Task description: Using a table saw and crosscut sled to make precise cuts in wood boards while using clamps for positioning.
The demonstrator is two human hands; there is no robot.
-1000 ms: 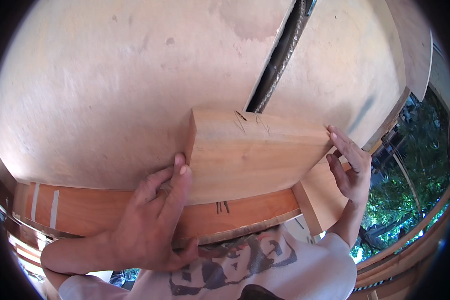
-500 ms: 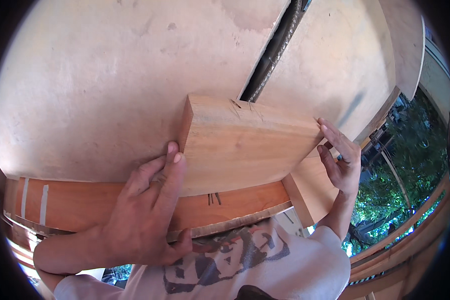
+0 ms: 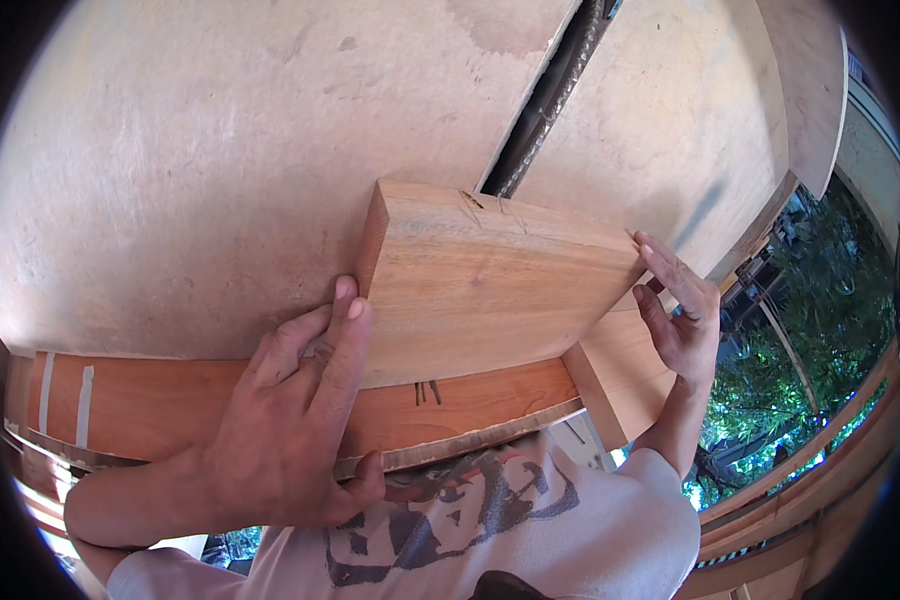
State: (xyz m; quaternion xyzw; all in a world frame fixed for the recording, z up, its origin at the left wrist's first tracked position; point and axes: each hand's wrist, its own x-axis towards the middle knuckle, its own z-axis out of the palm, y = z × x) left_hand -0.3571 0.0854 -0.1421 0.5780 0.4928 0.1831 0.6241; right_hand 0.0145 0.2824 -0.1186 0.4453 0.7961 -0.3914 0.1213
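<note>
A thick, pale wooden board (image 3: 490, 300) lies at a slant on the pale panel (image 3: 190, 180), with dark pencil-like marks near its top edge. My left hand (image 3: 310, 400) holds the board's left end with its fingertips, thumb lower down. My right hand (image 3: 675, 310) holds the right end by its fingertips, thumb slightly bent. Below runs a reddish wooden strip (image 3: 150, 405) with two light bands and a few short dark lines. A pale wooden block (image 3: 620, 370) sits under the board's right end. Just beyond the board, a dark slot (image 3: 540, 100) in the panel shows textured metal inside.
A curved pale sheet (image 3: 810, 80) stands at the upper right. Past the panel's right edge are green leafy branches (image 3: 810, 320) and curved wooden rails (image 3: 800, 480). My shirt front (image 3: 450, 530) is close against the near side of the work.
The whole view has shifted up and slightly left in the picture, board and hands with it. Both hands keep the same hold on the board's ends.
</note>
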